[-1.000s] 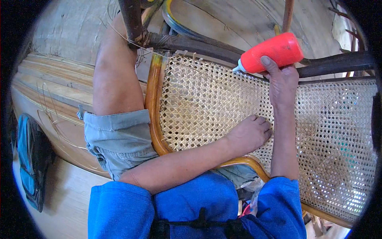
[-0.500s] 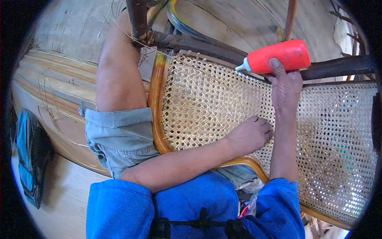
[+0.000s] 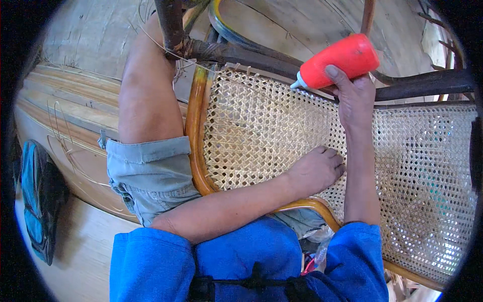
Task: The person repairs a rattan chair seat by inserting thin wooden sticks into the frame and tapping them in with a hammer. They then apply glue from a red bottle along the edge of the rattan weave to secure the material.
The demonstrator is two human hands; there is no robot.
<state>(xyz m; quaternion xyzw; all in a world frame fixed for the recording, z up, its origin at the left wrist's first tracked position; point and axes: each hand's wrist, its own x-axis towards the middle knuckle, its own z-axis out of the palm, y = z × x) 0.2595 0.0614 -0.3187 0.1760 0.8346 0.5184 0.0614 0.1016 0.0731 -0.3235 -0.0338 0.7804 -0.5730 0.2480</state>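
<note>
My right hand is wrapped round a red squeeze bottle, thumb across its near side. The bottle is tipped, and its pale blue nozzle points down and left at the far edge of the woven cane panel. Whether the tip touches the cane I cannot tell. Palm down on the cane, near the bend in the panel, lies my left hand, its fingers resting on the weave and holding nothing. A glossy brown bent wooden frame borders the panel on the left and along part of its near side.
A dark wooden rail runs behind the panel, joined to a dark post. Thin loose cane strands lie by the wooden boards. A black and teal bag sits at far left. More cane continues rightward.
My right hand has moved the bottle slightly left and away from me, tipping it more steeply with its nozzle lower relative to its base. My left hand stays in place.
</note>
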